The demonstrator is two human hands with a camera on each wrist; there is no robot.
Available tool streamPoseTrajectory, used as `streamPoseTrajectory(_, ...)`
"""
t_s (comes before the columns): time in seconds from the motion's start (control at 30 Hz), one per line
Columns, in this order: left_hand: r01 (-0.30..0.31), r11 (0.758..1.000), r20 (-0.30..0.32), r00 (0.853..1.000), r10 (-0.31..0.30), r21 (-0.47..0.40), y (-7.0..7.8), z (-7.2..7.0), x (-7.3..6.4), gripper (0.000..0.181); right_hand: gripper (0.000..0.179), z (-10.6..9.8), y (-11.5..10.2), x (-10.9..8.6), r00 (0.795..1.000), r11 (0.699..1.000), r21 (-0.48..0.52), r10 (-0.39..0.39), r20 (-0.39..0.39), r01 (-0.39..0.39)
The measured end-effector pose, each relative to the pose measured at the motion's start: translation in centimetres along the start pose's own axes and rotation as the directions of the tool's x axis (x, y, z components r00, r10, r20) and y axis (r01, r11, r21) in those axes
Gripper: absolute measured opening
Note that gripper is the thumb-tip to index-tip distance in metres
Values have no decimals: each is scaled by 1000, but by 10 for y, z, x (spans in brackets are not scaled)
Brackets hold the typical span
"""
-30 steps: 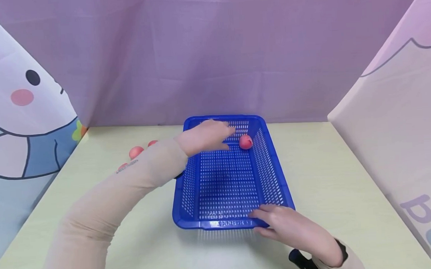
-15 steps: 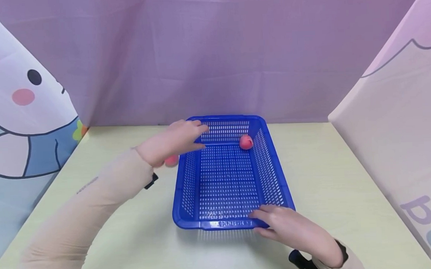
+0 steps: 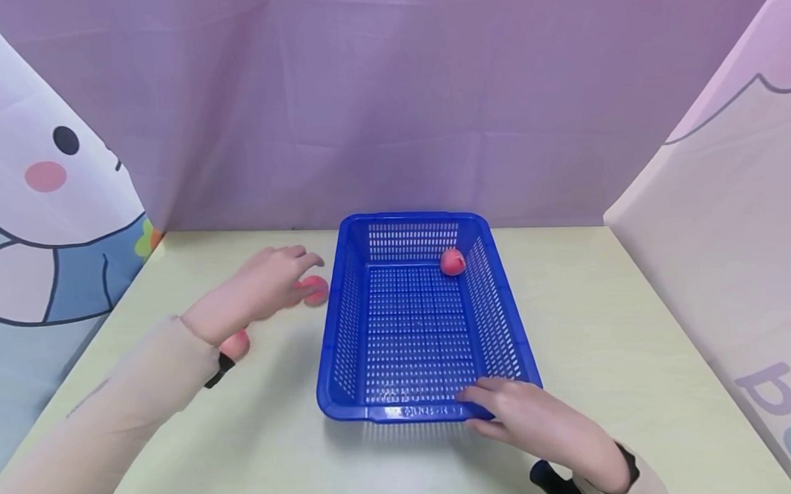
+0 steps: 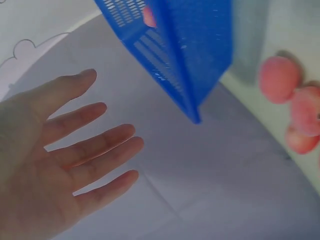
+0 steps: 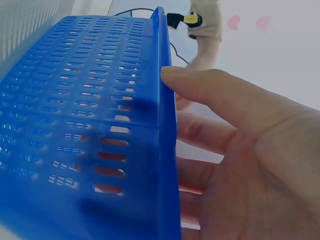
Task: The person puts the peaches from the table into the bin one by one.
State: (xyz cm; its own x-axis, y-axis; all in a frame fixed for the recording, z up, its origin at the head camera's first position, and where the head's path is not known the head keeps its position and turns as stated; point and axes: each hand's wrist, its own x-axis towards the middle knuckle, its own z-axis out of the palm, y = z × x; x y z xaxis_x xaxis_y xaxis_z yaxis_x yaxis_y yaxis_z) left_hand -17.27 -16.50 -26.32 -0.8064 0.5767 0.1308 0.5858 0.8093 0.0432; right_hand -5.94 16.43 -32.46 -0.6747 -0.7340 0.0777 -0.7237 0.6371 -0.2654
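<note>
A blue perforated plastic basket stands in the middle of the table, one pinkish-red peach in its far right corner. My right hand holds the basket's near right corner, with the thumb and fingers on either side of the rim in the right wrist view. Left of the basket, my left hand hovers with spread fingers and an empty palm, as the left wrist view confirms. One peach lies by the basket's left wall and another peach shows beneath my left wrist. Several peaches appear in the left wrist view.
The pale table ends at a purple cloth backdrop. Printed cloth panels rise on the left and right. My left forearm hides part of the table's left side.
My left hand has moved left from above the basket, out over the table beside it. Peaches formerly covered by that arm now show. The right hand and basket stay put.
</note>
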Motion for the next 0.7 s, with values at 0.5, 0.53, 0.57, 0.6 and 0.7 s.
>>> streamPoseTrajectory(0.5,8,1000,-123,992,-7,2,-39,40,-52,24,23,2,-2,-3,1000,1000,3,2,0,-2)
streamPoseTrajectory(0.53,16,1000,-119,993,-16,-3,-41,42,-55,24,23,2,-1,-3,1000,1000,3,3,-1,-3)
streamPoseTrajectory(0.57,22,1000,-118,993,-23,-10,-43,43,-57,24,23,2,-1,-3,1000,1000,3,2,-2,-2)
streamPoseTrajectory(0.6,28,1000,-114,993,-30,-14,-45,45,-59,25,23,2,-1,-2,1000,1000,2,-1,-4,1)
streamPoseTrajectory(0.7,63,997,-79,995,-66,-37,-52,51,-67,30,23,3,-1,-2,1000,1000,1,-1,-6,1)
